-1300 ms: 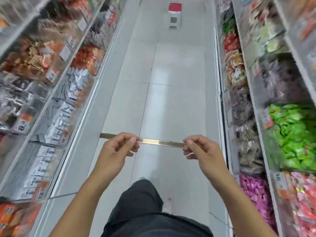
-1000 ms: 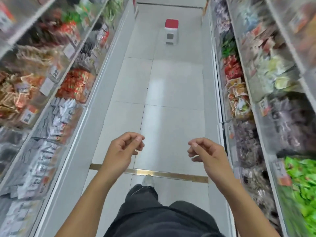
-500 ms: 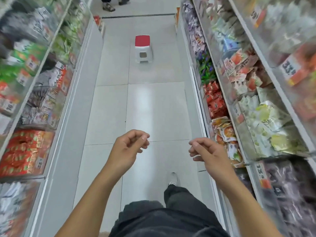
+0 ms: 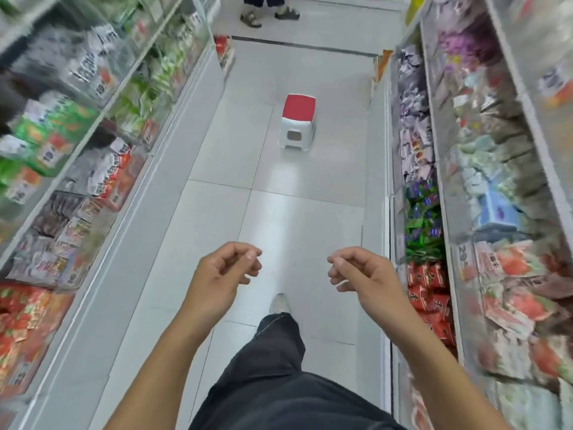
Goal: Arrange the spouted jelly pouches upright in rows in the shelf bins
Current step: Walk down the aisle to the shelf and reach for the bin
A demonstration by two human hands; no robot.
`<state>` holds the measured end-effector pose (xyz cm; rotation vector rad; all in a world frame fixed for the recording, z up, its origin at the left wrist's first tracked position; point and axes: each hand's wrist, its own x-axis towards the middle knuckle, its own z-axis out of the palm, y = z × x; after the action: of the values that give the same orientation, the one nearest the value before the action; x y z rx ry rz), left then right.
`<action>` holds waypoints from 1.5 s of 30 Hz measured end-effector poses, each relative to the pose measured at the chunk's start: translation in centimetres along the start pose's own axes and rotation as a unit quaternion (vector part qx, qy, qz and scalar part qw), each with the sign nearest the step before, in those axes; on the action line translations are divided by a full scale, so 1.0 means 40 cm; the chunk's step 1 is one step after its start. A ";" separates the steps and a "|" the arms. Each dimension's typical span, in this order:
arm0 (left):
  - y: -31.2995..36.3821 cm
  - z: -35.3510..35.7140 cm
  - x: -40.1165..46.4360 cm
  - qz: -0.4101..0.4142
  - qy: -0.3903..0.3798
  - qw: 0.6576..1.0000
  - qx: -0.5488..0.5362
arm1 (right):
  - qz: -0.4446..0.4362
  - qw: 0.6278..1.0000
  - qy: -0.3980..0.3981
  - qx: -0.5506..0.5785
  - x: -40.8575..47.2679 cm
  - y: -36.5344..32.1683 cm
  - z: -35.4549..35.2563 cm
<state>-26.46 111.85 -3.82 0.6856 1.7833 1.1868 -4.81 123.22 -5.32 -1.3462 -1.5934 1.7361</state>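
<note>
**Empty hands in the aisle, no pouch picked up yet**

Head view: The person stands in a shop aisle and looks down at both hands. The left hand is in the lower middle of the frame. Its fingers are loosely curled and it holds nothing. The right hand is just to the right of it, apart from it, and is the same: fingers loosely curled, nothing in them. One dark trouser leg and a shoe show below the hands.

Shelf bins full of snack bags run down the right side of the frame, and more bins run down the left side. The bags are blurry. I cannot tell which of them, if any, are the spouted jelly pouches. So I cannot tell where the pouches are, which way their spouts point, or whether they stand up or lie flat.

A small stool with a red seat stands on the floor in the upper middle of the frame. Someone else's feet are at the very top.

What could go wrong, I think:
- The stool is right in the middle of the walkway. The person could trip on it if they walk ahead while looking at the shelves.
- The other person is near the end of the aisle, so the two could bump.
- The bags look alike when blurry, so the wrong bin could be picked.
- Soft pouches may flop over if they are not packed close in a row.
</note>
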 end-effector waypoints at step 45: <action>1.175 0.740 2.831 -0.013 -0.255 0.962 0.098 | 0.085 0.967 0.214 0.105 2.487 -0.834 -0.851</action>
<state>-55.19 234.62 -6.08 0.9800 1.4707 0.7309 -29.36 230.74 -6.22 -1.6494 -1.0549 1.5180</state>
